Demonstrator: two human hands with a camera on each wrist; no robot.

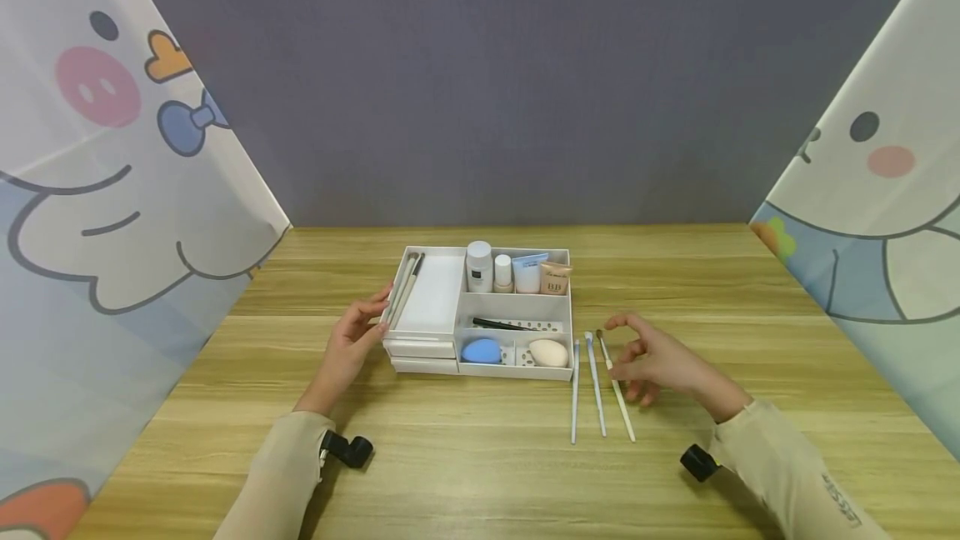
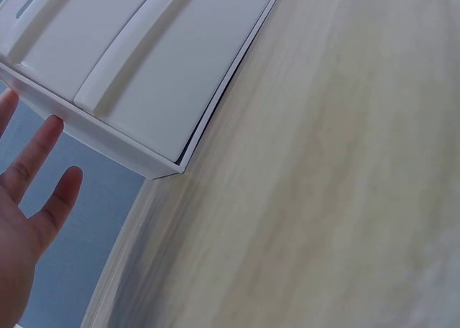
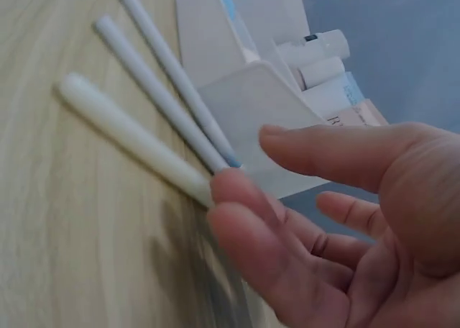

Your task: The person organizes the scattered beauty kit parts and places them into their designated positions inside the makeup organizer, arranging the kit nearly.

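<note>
A white makeup organizer [image 1: 442,332] stands on the table, with two makeup brushes [image 1: 406,290] lying in its left top tray. My left hand [image 1: 356,336] rests against its left side, fingers spread; the left wrist view shows the fingertips near the wall beside the drawer fronts [image 2: 180,62]. To the right of the organizer lie three more makeup brushes: a thin one [image 1: 575,394], a bluish-white one [image 1: 596,390] and a cream-handled one [image 1: 621,402]. Over the cream-handled brush hovers my right hand [image 1: 652,361], fingers loosely bent and thumb apart, with nothing seen between them.
The organizer's right compartments hold a white bottle [image 1: 479,267], a small bottle [image 1: 502,273], a blue tube [image 1: 528,273], a BB cream tube [image 1: 555,278], a black pencil [image 1: 498,324], a blue sponge [image 1: 481,351] and a cream sponge [image 1: 549,352]. A grey panel [image 1: 517,90] rises behind the table.
</note>
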